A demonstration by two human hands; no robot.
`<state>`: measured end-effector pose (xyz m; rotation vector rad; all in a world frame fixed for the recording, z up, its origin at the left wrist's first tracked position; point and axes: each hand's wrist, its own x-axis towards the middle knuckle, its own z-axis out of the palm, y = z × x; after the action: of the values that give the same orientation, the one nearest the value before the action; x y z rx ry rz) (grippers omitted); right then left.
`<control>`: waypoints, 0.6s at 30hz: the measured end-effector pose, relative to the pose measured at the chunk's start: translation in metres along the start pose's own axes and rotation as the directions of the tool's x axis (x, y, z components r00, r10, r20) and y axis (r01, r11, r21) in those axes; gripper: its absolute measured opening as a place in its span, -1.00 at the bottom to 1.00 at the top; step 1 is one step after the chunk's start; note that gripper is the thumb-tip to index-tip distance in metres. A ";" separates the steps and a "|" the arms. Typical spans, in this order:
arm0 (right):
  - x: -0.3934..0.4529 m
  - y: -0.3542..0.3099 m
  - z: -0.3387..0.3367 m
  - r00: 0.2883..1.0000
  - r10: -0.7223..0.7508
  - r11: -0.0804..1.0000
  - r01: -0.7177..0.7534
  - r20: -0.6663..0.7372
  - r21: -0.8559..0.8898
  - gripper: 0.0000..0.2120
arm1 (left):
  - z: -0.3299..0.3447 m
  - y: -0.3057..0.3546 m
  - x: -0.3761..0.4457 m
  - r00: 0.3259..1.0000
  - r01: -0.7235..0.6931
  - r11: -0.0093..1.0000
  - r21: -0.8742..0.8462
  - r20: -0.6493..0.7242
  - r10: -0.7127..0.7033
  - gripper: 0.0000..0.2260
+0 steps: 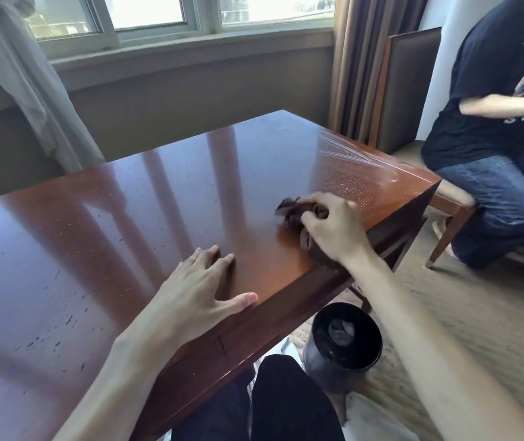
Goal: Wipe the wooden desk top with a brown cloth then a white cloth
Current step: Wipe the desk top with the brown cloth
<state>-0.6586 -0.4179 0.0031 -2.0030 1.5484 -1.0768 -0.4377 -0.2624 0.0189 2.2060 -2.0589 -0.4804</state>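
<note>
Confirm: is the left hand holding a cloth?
No. The left hand lies flat with spread fingers on the wooden desk top, while the brown cloth is bunched under the right hand.

Head view, forward and down; close over desk top point(127, 218)

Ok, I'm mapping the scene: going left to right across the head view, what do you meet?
White curtain → left hand → brown cloth → right hand → seated person.
</note>
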 end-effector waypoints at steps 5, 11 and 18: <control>-0.024 -0.010 0.017 0.998 -0.063 0.972 0.061 0.000 -0.227 -0.73 | 0.005 0.006 0.009 1.000 -0.004 1.000 0.019 0.004 0.004 -0.16; 0.022 0.009 0.001 0.999 0.046 0.988 -0.045 0.004 -0.148 -0.73 | 0.003 0.011 0.023 0.999 -0.034 0.998 0.056 -0.010 0.035 -0.16; -0.048 0.003 0.006 0.991 -0.134 0.987 0.134 0.002 -0.089 -0.67 | 0.005 0.018 0.048 0.997 -0.027 1.000 0.005 -0.074 0.027 -0.26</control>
<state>-0.6607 -0.3748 -0.0192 -2.1930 1.5060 -1.0797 -0.4547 -0.3103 0.0107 2.1611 -2.0511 -0.3856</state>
